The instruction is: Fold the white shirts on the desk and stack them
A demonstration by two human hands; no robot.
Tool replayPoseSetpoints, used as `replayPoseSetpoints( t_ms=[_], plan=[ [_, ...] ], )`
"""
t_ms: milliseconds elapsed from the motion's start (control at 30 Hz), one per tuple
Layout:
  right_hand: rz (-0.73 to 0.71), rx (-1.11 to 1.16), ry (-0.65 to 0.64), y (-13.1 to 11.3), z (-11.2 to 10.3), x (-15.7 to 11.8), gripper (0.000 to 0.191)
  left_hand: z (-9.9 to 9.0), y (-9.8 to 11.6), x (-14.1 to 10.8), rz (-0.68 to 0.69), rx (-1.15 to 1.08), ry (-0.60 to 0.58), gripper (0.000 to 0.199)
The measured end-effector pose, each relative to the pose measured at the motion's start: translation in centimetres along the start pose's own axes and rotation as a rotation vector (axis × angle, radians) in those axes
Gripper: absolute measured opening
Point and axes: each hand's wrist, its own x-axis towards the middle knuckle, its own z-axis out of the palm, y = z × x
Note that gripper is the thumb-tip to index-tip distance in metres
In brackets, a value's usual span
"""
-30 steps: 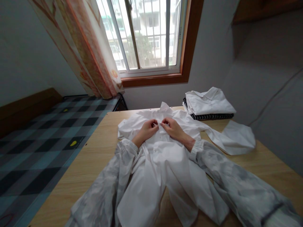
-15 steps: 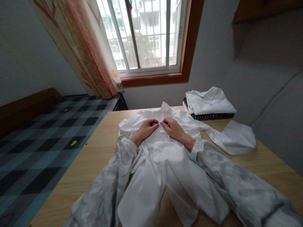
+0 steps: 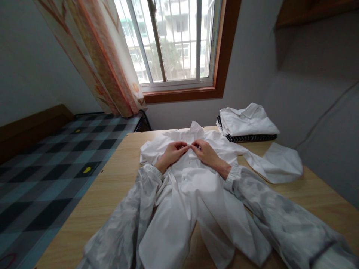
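Evidently, left hand (image 3: 173, 152) and right hand (image 3: 206, 152) pinch the white shirt (image 3: 200, 183), their fingers (image 3: 183, 144) hiding the gripped spot.

White shirt (image 3: 202, 183): lies crumpled, front up, on wooden table (image 3: 110, 181)
Collar (image 3: 196, 128): stands up, far end
Hem (image 3: 164, 251): splays, near end

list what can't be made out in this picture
Head view, throughout:
Shirt front under left hand and right hand: hidden by both.
Whether they hold a button: too small to tell.
Inner layers of the pile: hidden by its folds.
Bed: cut off by left edge.
Shelf: cut off by top and right edges.
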Motion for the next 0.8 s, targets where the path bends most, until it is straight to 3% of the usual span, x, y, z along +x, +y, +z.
replayPoseSetpoints(
  t_ms=[167,567,800],
  plan=[
    [0.010,0.055,-0.008,0.4,0.1,0.1,0.020,0.0,-0.4,0.1,-0.015,0.003,0.022,0.039],
    [0.030,0.056,-0.039,0.8,0.1,0.1,0.016,0.2,-0.6,0.3,0.088,0.146,0.025,0.032],
    [0.075,0.081,0.014,0.2,0.0,0.1,0.018,0.7,0.6,-0.6,0.128,0.261,0.141,0.026]
  ],
)
